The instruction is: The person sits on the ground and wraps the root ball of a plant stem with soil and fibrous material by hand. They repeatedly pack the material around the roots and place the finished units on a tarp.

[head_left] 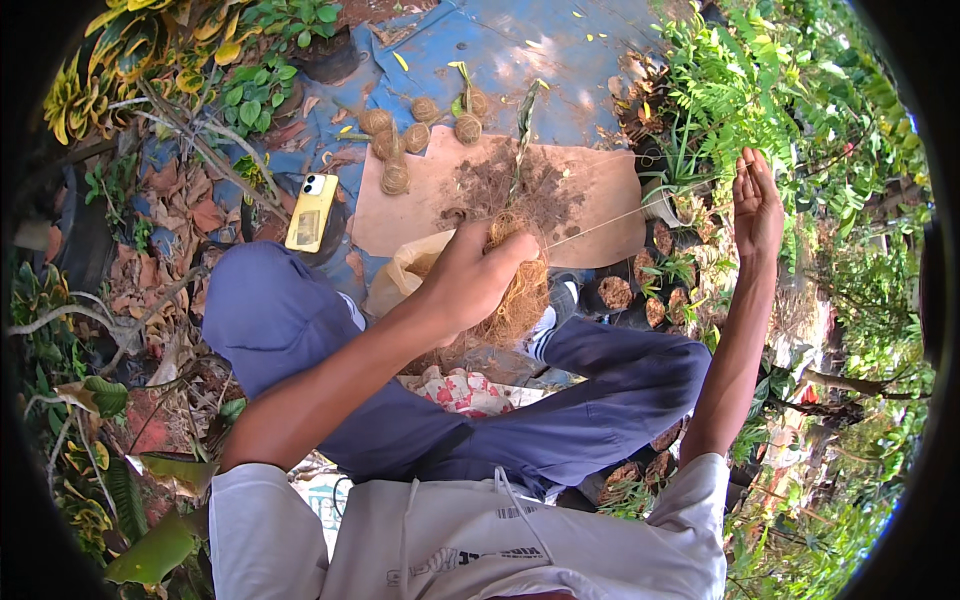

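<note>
My left hand (474, 278) is closed around a ball of brown coir fibre (523, 303), held above my crossed legs. A slender plant with a long dark leaf (524, 125) sticks up from the far side of the ball. From the ball, a thin pale string (640, 211) runs taut up to the right. My right hand (758, 207) is raised far out to the right, its fingers close together at the string's far end. Behind the ball lies a brown sheet (610, 200) with dark loose soil (555, 190) on it.
Several fibre-wrapped balls (395, 178) sit at the sheet's far left. An open pale bag (385, 290) stands left of the ball, a yellow phone (312, 213) farther left. Small pots (614, 292) and leafy plants (740, 90) line the right. A blue tarp (480, 40) lies beneath.
</note>
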`<control>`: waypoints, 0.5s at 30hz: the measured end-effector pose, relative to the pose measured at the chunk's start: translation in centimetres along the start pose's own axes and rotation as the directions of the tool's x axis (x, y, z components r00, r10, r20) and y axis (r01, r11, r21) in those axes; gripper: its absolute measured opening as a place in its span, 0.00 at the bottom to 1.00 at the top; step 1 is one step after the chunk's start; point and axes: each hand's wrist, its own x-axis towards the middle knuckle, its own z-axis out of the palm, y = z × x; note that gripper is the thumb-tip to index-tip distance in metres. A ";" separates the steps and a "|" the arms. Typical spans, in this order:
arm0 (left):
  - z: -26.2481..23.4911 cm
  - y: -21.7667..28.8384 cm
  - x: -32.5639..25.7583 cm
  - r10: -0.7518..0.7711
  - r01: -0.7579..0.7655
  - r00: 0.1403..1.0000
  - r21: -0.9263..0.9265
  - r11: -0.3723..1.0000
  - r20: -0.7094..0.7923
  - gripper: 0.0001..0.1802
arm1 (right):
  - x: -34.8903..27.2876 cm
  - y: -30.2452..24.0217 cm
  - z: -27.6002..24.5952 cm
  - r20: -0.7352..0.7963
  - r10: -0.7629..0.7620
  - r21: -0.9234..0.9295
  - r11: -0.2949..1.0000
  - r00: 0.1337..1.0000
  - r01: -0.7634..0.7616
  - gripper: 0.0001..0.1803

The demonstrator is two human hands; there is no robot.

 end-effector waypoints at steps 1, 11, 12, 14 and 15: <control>0.1 -0.1 0.1 0.009 -0.010 1.000 0.021 1.000 0.005 0.15 | 1.2 -0.2 -0.6 0.028 -0.002 -0.005 1.000 1.000 0.002 0.25; 1.4 -3.4 0.1 -0.129 0.104 0.989 0.263 0.959 0.077 0.16 | 8.3 3.5 -1.5 0.001 -0.133 -0.046 0.990 0.991 0.133 0.21; 1.4 -4.1 -0.1 -0.161 0.120 0.981 0.317 0.941 0.105 0.16 | 8.4 4.4 -1.1 -0.032 -0.133 -0.016 0.991 0.991 0.133 0.21; 1.9 -5.8 -0.6 -0.162 0.070 0.981 0.569 0.819 0.111 0.17 | 8.0 7.0 0.0 -0.102 -0.111 -0.049 0.993 0.989 0.106 0.19; 2.2 -6.6 -0.8 -0.244 0.123 0.955 0.528 0.840 0.166 0.19 | 7.9 7.6 0.4 -0.022 -0.126 -0.076 0.989 0.992 0.124 0.18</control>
